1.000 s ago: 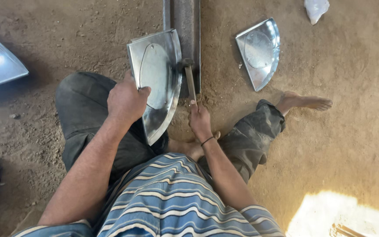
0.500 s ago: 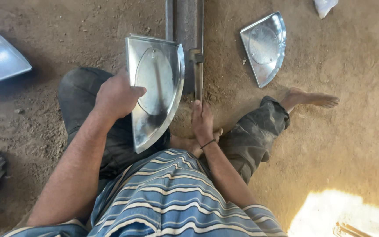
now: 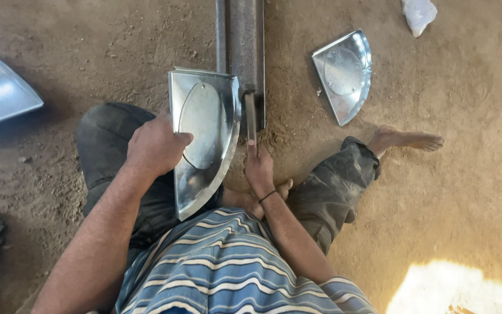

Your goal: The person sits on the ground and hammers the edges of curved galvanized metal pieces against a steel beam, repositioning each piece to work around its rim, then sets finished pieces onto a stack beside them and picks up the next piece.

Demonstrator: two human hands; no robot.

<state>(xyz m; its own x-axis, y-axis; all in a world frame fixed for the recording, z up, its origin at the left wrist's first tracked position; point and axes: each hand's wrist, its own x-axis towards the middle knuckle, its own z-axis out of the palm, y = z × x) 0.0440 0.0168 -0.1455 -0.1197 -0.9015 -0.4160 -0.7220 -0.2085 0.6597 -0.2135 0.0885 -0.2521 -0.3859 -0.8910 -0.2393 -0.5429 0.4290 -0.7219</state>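
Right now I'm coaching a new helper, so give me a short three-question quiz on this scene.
1. True or false: the left hand holds the sheet-metal piece.
2. What does the right hand grip? A) hammer handle B) white rag
3. Where does the second metal piece lie?

Key: 1 true. 2 A. 3 On the dirt floor, beyond the bare foot, untouched.
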